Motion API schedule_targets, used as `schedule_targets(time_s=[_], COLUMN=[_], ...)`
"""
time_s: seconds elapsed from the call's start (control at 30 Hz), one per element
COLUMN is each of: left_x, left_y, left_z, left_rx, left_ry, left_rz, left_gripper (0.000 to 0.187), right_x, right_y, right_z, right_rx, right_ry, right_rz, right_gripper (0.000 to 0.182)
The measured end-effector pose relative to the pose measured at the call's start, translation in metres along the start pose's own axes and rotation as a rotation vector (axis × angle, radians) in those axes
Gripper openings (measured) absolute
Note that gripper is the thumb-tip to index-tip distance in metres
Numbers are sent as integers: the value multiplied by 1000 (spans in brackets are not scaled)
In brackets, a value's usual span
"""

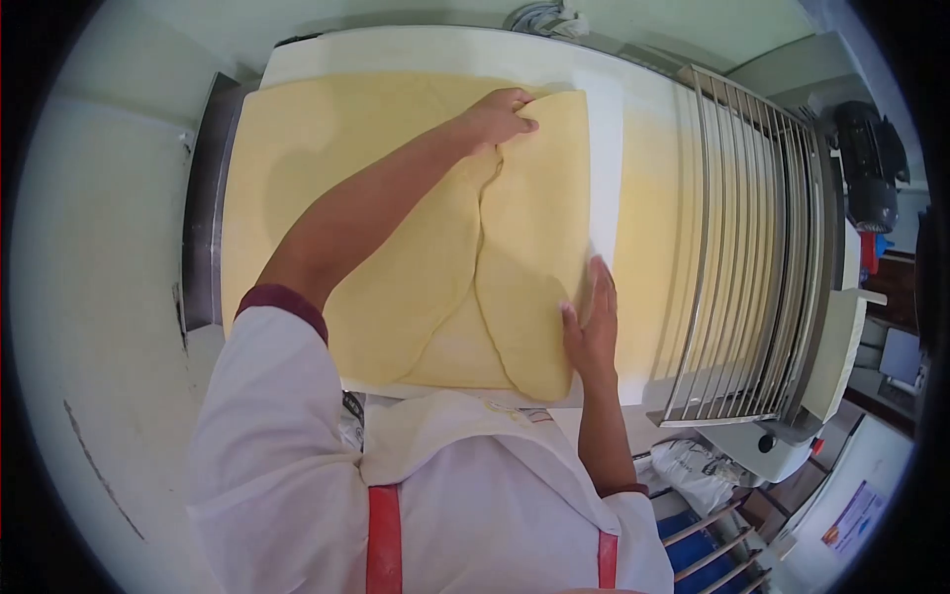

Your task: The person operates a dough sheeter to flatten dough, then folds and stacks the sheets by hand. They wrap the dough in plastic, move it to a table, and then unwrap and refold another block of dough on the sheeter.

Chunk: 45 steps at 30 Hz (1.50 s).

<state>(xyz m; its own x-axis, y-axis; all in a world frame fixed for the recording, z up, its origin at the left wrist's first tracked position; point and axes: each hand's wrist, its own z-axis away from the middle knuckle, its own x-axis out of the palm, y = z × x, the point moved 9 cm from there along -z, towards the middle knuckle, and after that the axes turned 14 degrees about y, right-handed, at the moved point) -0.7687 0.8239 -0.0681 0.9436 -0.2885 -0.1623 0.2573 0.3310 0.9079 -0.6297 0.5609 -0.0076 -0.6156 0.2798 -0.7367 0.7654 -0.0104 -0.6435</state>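
Note:
A large, pale yellow sheet of dough [376, 228] lies on the white work surface. Its right part is folded over as a flap [534, 228], whose wavy edge meets the edge of the left part along the middle. Toward the front the two edges spread apart into a wedge-shaped gap. At the far end, my left hand [503, 117] grips the upper corner of the flap between thumb and fingers. My right hand [594, 322] rests along the fold on the right side, fingers stretched out, its thumb touching the dough.
Right of the dough stands a metal wire guard [742, 257] over the machine bed, with a dark motor [871, 168] beyond it. A grey metal tray edge [211, 208] borders the left side. Coiled cable [544, 18] hangs at the back wall. Plastic bags [693, 470] lie below right.

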Motion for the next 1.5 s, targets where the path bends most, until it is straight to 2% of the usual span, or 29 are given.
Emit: schedule_targets(time_s=[0.03, 0.13, 0.23, 0.37, 0.47, 0.73, 0.77, 0.83, 0.9, 1.0, 1.03, 1.1, 1.17, 1.27, 1.43, 1.5], left_x=[2, 2, 10, 13, 13, 14, 10, 3, -6, 13, 23, 34, 36, 34, 33, 2], left_y=[5, 12, 1, 3, 7, 20, 26, 34, 48, 11, -7, -26, -31, -27, -31, -33], left_z=[-1, -9, -38, -37, -36, -35, -31, -10, 45, 139, 157, 172, 174, 169, 177, 183], left_rx=[42, 138, 203, 205, 239, 256, 300, 377, 683, 662, 629, 627, 620, 603, 684, 668], left_ry=[0, 21, 11, 44, 43, 56, 122, 255, 463, 301, 231, 169, 150, 178, 213, 273], left_rz=[-13, -61, -116, -190, -224, -348, -378, -442, -520, -831, -925, -1042, -1104, -1111, -1113, -829], left_gripper=[43, 41, 38, 38, 38, 41, 45, 52, 63, 70, 71, 74, 75, 75, 73, 70], right_x=[4, 29, 32, 33, 31, 50, 51, 50, 47, 42, 45, 55, 94, 99, 94, 93], right_y=[6, 2, -14, -16, -12, -11, -12, -12, -10, -5, -8, -34, -13, 12, 13, 15], right_z=[-6, -3, -3, -3, -9, -21, -21, -21, -23, -61, -86, -136, -181, -209, -200, -186], right_rx=[14, 11, 12, 39, 73, -11, -11, -8, -7, -95, -182, -377, -465, -301, -229, -218], right_ry=[-3, -94, -64, -55, -107, -92, -95, -111, -136, -78, -65, -21, -20, 24, 31, 37], right_rz=[38, -124, -78, -9, -79, 155, 172, 179, 156, 167, 239, 326, 539, 501, 474, 436], right_gripper=[71, 83, 82, 82, 82, 84, 84, 84, 84, 82, 78, 75, 73, 72, 70, 69])
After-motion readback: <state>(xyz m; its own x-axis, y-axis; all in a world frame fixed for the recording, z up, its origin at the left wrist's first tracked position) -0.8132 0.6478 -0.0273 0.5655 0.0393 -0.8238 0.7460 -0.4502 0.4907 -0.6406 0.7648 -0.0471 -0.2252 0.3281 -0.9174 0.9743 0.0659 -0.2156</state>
